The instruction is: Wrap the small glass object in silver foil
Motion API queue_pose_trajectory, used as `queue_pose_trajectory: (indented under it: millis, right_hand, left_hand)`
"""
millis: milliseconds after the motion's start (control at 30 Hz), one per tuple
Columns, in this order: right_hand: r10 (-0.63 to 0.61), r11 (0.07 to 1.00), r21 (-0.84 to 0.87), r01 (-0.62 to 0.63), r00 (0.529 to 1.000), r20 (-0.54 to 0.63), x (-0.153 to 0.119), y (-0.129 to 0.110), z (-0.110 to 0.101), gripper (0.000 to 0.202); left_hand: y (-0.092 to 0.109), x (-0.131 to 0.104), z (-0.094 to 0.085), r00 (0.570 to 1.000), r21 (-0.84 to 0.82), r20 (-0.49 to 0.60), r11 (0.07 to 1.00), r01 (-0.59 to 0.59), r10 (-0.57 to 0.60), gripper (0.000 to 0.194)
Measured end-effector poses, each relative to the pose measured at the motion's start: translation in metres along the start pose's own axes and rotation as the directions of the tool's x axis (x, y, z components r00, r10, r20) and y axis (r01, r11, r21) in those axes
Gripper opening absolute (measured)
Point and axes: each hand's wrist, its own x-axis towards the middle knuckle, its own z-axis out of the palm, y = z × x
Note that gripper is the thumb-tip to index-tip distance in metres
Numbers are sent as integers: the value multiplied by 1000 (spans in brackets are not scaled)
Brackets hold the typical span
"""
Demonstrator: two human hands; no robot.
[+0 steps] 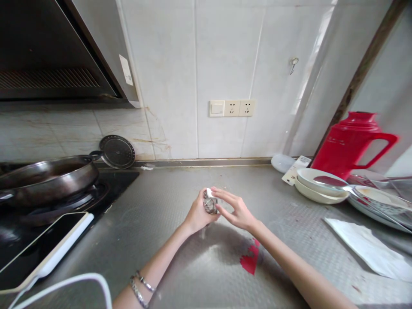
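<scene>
A small rounded object [210, 205], grey-brown and glassy with a white part at its top, is held up over the metal counter [180, 279]. My left hand [197, 215] is wrapped round it from the left and below. At its right side, my right hand [237, 211] touches it with the fingertips, its fingers bent and somewhat apart. What the object is cannot be made out.
A pan [48, 182] on the stove and a phone [48, 249] with a white cable are at left. Red scraps [249, 259] lie near my right forearm. Right are stacked bowls [317, 195], a red jug [349, 143] and a white sheet [370, 249].
</scene>
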Motion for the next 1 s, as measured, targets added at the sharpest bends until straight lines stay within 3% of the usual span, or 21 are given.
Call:
queue_pose_trajectory:
  millis: [133, 367, 467, 600, 833, 1000]
  right_hand:
    - [-97, 993, -61, 99, 995, 23, -1, 0, 7, 42]
    - [64, 998, -11, -64, 997, -30, -4, 10, 3, 36]
    - [16, 1000, -1, -16, 998, -59, -4, 5, 1, 34]
    - [-93, 996, 10, 93, 996, 13, -1, -4, 3, 40]
    - [145, 988, 71, -140, 986, -78, 1, 5, 4, 33]
    - [96, 994, 74, -84, 982, -164, -2, 3, 4, 26]
  left_hand:
    - [0, -2, 6, 998, -25, 9, 998, -66, 66, 68]
    - [3, -5, 7, 999, 59, -1, 997, 44, -44, 80]
    - [5, -4, 6, 999, 71, -27, 997, 28, -26, 73]
    - [4, -4, 7, 998, 66, -23, 996, -52, 54, 63]
    - [2, -4, 8, 998, 65, -51, 997, 39, -36, 78]
    - [2, -1, 7, 996, -10, -80, 999, 39, -40, 77]
